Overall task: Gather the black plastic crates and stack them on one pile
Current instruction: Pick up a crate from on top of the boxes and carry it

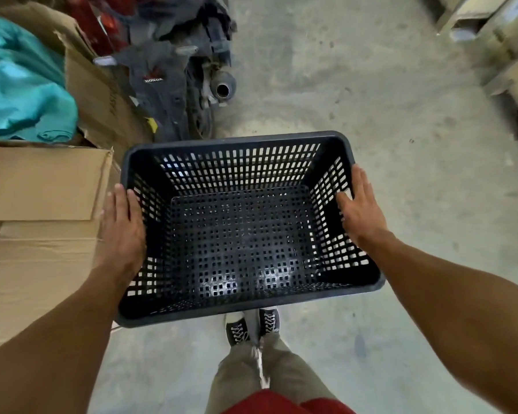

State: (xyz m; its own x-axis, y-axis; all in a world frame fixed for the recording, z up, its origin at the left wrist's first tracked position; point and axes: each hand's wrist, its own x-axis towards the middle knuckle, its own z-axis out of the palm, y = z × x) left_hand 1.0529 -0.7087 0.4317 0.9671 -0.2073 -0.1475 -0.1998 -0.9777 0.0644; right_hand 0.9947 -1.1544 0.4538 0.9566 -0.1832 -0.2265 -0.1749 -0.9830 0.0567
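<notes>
One black plastic crate (pixel 243 234) with perforated walls and floor is held upright above the concrete floor, open side up and empty. My left hand (pixel 121 225) grips its left rim, thumb inside the wall. My right hand (pixel 361 207) grips the right rim the same way. My feet show below the crate's near edge. No other crate is in view.
Cardboard boxes (pixel 39 210) stand close on the left, one holding teal cloth (pixel 21 85). The rear of a parked motorbike (pixel 189 82) is just beyond the crate. Wooden pallets and boxes (pixel 512 76) line the right side. Bare concrete floor (pixel 356 85) lies ahead and to the right.
</notes>
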